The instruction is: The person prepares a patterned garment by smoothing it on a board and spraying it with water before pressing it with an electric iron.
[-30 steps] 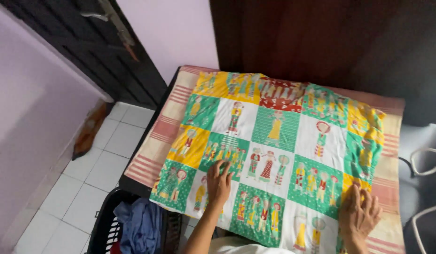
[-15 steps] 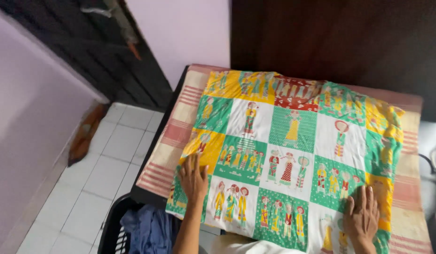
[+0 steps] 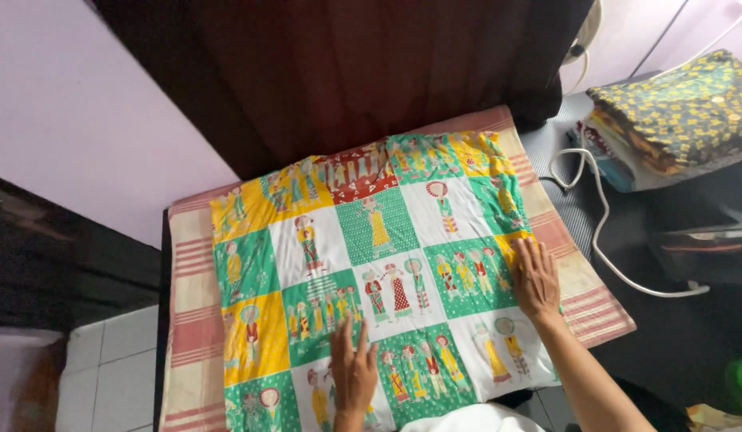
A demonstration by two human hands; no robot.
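Head view, left to right: a striped pink-and-cream woven cloth [image 3: 187, 320] covers the table; on it, across the frame's centre, lies a flat patchwork-printed cotton cloth in green, yellow and white squares [image 3: 371, 272]. Left hand [image 3: 353, 372] presses it, fingers spread flat, grasping nothing. Right hand [image 3: 536, 276] lies open-palmed on its right edge. Upper right: white cable [image 3: 599, 232], folded yellow-patterned fabrics [image 3: 675, 104].
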